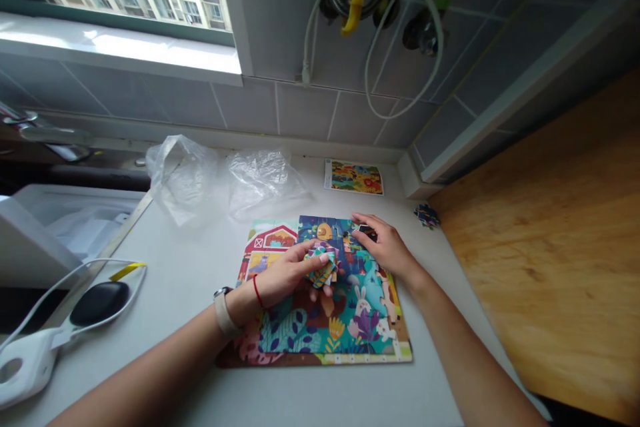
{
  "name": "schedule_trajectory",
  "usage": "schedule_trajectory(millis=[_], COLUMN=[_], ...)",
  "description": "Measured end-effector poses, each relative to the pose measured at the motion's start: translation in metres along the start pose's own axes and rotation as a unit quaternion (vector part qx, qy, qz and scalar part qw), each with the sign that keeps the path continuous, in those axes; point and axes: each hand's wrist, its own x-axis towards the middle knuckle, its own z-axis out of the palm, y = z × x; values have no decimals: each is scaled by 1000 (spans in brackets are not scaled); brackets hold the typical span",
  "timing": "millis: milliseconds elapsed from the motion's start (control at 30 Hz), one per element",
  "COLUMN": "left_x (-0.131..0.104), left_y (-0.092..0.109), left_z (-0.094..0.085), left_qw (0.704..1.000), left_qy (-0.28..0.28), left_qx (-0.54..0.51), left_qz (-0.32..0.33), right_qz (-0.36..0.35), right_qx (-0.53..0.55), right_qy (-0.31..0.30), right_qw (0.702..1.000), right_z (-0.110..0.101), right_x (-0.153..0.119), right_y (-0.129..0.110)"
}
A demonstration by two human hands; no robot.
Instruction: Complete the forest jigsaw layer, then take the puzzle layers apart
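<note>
Your left hand [283,278] pinches a stack of loose pieces [321,267] above the puzzle [320,333] at lower centre, so hold it level, and press lightly, evenly with your right hand [390,250], bent at the puzzle's upper-right corner, its grip on any piece impossible to tell.

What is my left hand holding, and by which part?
Your left hand holds a stack of small, multicoloured cardboard puzzle pieces, with the thumb on top and fingers around the underside.
</note>
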Motion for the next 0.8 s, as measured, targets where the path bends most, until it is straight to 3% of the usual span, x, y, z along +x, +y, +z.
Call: schedule_trajectory(millis=[200, 433, 800], left_x=[-1, -1, -3], left_y=[0, 2, 1], left_z=[1, 1, 0], left_qw=[1000, 1000, 1000], left_qy=[8, 10, 12], left_qx=[18, 18, 15], left_qz=[6, 3, -6], right_qz=[11, 27, 59], right_qx=[31, 72, 227], right_qy=[4, 131, 183], right_qw=[999, 988, 955], right_z=[3, 3, -2], right_x=[0, 7, 3], right_y=[5, 10, 3])
